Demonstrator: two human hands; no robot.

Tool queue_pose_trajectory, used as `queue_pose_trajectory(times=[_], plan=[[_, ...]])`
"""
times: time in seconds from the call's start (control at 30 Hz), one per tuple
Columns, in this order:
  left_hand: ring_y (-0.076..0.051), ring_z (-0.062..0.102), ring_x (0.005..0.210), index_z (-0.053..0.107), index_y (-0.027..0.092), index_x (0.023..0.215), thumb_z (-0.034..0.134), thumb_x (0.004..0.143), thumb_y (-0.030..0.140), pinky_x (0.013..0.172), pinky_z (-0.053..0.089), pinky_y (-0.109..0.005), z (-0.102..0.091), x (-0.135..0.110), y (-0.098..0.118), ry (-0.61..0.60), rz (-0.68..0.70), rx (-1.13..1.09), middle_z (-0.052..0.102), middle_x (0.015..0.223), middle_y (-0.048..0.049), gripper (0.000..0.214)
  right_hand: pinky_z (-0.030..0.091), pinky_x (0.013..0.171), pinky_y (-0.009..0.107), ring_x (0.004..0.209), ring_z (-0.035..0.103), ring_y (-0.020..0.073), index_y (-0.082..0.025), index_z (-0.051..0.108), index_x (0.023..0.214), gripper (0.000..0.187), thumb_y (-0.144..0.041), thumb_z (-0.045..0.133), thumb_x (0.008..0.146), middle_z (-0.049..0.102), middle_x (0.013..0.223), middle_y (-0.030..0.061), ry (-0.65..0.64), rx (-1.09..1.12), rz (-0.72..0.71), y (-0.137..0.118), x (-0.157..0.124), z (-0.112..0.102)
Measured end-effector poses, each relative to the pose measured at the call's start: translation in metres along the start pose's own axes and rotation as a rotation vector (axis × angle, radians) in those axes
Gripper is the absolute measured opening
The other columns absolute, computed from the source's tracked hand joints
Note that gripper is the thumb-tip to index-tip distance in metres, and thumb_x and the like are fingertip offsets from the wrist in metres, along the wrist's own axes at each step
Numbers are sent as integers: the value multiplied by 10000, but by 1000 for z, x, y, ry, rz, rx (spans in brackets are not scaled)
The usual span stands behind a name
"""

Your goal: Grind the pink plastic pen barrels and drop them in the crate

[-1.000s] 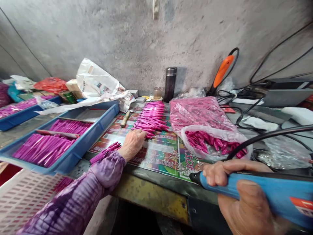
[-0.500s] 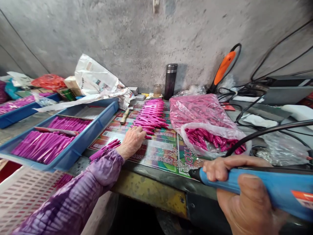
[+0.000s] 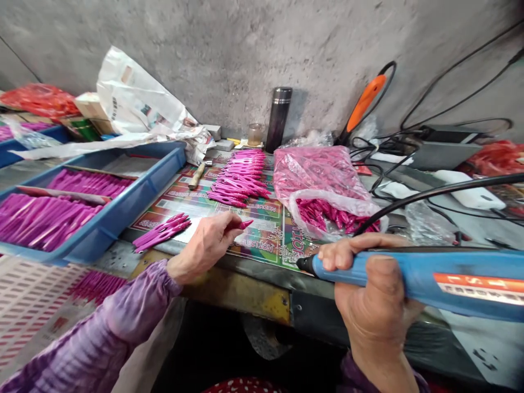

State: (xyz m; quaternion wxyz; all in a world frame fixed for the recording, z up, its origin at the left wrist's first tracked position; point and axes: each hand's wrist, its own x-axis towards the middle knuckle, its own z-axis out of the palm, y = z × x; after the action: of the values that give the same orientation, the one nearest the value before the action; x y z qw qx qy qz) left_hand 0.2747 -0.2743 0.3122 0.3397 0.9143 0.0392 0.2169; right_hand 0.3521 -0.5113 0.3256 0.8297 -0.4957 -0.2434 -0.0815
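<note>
My left hand is closed in a pinch on one pink plastic piece, just above the printed mat near the bench's front edge. My right hand grips a blue corded hand tool, its dark tip pointing left toward the mat. A row of pink pieces lies further back on the mat. A small bunch of magenta pieces lies left of my left hand. A clear bag of pink pieces sits to the right.
A blue tray with magenta pieces stands at the left. A dark flask, a small jar, an orange-handled tool, cables and a grey box line the wall. A white slotted crate sits lower left.
My left hand has drawn back from the row toward the bench's front edge with one pink piece pinched. My right hand and the blue tool have shifted left.
</note>
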Motion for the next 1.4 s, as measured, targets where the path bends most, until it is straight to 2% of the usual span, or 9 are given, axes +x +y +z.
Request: queue_pose_trajectory(times=[0.17,0.3,0.47,0.7,0.83,0.9,1.1,1.3,1.4], plan=[[-84,530,497,750,142,1009,665,895,373,487,444,-203,5,-16,18,-54,-226,-372,652,697,27,271,481,585,310,535,524,119,-218,614,842,233,-416,737,842,560,603,-60,-16,21,-4,-1,1,1],[-89,545,534,755,139,985,684,875,331,479,439,-192,10,-29,27,-65,-254,-422,659,717,18,233,492,600,323,548,534,127,-221,615,851,276,-464,747,839,563,616,-57,-31,24,7,-2,1,1],[-106,606,655,766,153,955,702,882,182,591,456,-196,16,-43,31,-35,-72,-268,700,744,15,101,486,590,319,532,522,126,-219,620,838,373,-564,760,822,565,604,-57,-24,17,4,-5,4,-1],[-122,669,772,751,162,1029,658,966,109,697,507,-210,26,-53,37,-28,213,-169,727,855,-13,124,474,580,321,511,505,132,-226,639,801,478,-678,787,751,545,566,-59,-15,-23,31,-23,5,7],[-137,634,721,712,147,996,549,1037,150,641,493,-232,38,-63,41,23,375,12,688,841,-35,168,467,546,323,484,469,127,-230,612,725,555,-745,812,666,529,525,-65,16,-24,86,-33,6,13],[-146,602,677,687,145,972,504,1063,179,597,469,-250,43,-67,42,44,429,114,669,811,-35,206,451,519,320,467,461,126,-230,605,704,579,-781,781,673,525,513,-64,-10,-21,93,-38,5,15],[-158,563,643,611,162,924,444,1077,158,573,439,-276,50,-73,40,154,507,221,647,760,-27,226,451,539,313,464,428,111,-234,602,691,545,-757,745,753,492,502,-80,57,-38,170,-51,-3,29],[-154,609,705,551,179,913,501,1040,115,638,470,-269,55,-76,33,178,525,195,671,813,-32,150,451,491,320,445,408,128,-259,635,725,569,-825,632,793,486,499,-64,-55,-50,115,-45,-1,24],[-161,613,725,546,178,927,515,1033,107,648,471,-281,57,-79,31,192,532,201,677,837,-37,132,466,494,325,455,417,132,-271,650,751,557,-828,648,775,483,512,-69,-52,-18,145,-42,-1,21]])
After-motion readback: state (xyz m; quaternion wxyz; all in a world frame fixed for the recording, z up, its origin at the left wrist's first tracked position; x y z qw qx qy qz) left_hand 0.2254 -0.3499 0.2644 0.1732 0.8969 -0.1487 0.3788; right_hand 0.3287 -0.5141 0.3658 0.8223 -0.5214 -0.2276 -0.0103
